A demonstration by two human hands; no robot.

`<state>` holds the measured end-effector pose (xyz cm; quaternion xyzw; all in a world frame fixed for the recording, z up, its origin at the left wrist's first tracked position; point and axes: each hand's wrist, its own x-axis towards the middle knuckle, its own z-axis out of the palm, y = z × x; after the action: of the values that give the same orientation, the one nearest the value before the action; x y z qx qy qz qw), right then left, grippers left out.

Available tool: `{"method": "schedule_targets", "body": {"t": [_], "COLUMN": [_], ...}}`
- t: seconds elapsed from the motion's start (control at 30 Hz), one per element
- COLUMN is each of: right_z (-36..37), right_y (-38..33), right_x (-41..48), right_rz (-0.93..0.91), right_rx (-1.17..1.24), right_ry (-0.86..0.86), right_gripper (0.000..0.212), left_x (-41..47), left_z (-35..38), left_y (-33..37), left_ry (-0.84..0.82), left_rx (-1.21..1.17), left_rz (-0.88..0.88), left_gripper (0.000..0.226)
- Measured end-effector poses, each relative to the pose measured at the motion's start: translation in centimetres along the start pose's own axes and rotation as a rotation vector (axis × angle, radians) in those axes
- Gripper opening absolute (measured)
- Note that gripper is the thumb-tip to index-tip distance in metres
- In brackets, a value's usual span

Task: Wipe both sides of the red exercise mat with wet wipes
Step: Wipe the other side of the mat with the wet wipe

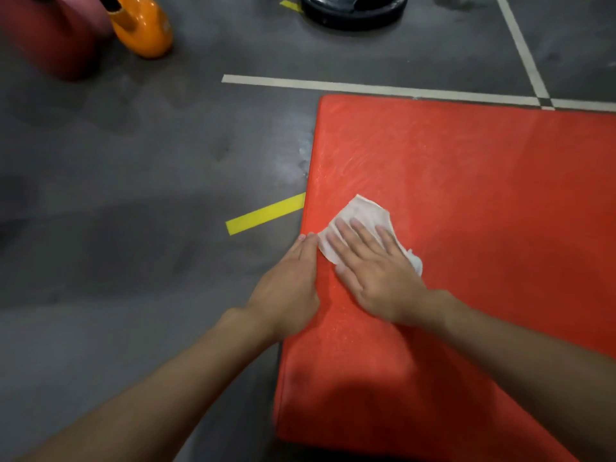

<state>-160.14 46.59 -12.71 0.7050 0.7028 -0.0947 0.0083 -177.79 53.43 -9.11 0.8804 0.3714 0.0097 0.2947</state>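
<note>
The mat (483, 195) lay flat on the floor (133, 195), its far edge just short of a white line (333, 85). The right hand (376, 271) lay flat with fingers straight and spread, pressing a wipe (361, 211) onto the mat near its left edge. The left hand (286, 288) rested along that same edge, fingers straight, grasping nothing that showed. Wet streaks shone toward the mat's far-left corner. A yellow tape (265, 213) strip ran up to the left edge. Well beyond stood an orange kettlebell (143, 28) and a black plate (353, 11).
</note>
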Motion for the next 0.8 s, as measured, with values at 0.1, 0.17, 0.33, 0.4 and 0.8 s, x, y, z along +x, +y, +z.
{"method": "schedule_targets", "body": {"t": [0.1,0.17,0.33,0.4,0.8], "right_z": [-0.9,-0.2,0.2,-0.6,1.5], "right_y": [2.9,1.0,-1.5,-0.1,-6.7], "right_x": [-0.2,-0.8,-4.5,-4.0,-8.7], "right_rz": [0.172,0.316,-0.105,0.072,0.029], "right_rx": [0.015,-0.033,-0.043,-0.022,-0.029], "right_ry": [-0.034,-0.014,-0.066,-0.039,-0.091], "right_gripper": [0.058,0.060,0.063,0.066,0.067], "left_x": [-1.5,-2.2,-2.8,-3.2,-4.7], "left_z": [0.3,0.5,0.6,0.6,1.2], "left_y": [-0.1,-0.1,0.4,0.4,0.5], "left_ry": [-0.025,-0.028,-0.018,-0.027,0.084], "left_rx": [-0.001,-0.007,-0.035,-0.032,-0.175], "left_rz": [-0.004,-0.009,-0.029,-0.033,-0.089], "left_gripper": [0.080,0.079,0.073,0.074,0.064]}}
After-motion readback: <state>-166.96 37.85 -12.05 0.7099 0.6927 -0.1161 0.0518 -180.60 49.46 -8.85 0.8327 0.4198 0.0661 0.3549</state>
